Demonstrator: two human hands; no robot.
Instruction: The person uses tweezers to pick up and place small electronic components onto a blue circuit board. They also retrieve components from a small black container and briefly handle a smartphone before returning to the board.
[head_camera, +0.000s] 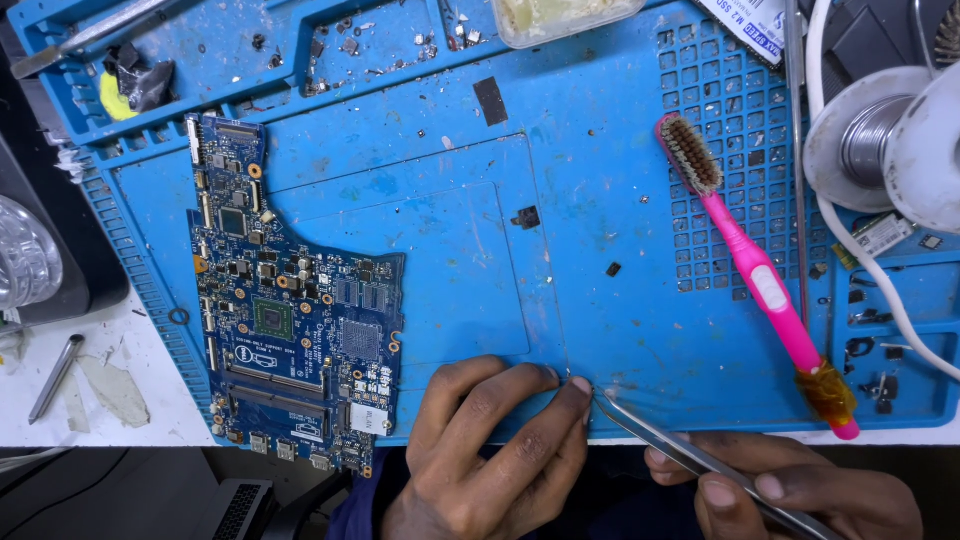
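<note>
- Nearest the camera, at the bottom edge, the left hand (490, 450) lies on the front edge of the blue repair mat (600, 200), fingers bent, fingertips (578, 386) pinched round something too small to make out.
- Right hand (800, 490) grasps metal tweezers (690, 455) low at the right; their tip meets the left fingertips at the mat's front edge.
- Laptop motherboard (290, 310), blue, lies flat on the mat's left part, just left of the left hand and not touched by either hand.
- Pink toothbrush (755, 270) with worn, dirty bristles lies slantwise on the mat's gridded right part, its handle end wrapped in amber tape, near the right hand.
- Two small dark chips (527, 217) lie loose on the mat's middle, between the motherboard and the toothbrush.
- White solder spool (880, 140) sits at the right edge, with a white cable (880, 280) curving past it.
- Clear plastic container (560, 18) stands at the top edge of the mat.
- Off the mat to the left, a metal pen-like tool (55, 378) lies on the white tabletop (120, 400).
</note>
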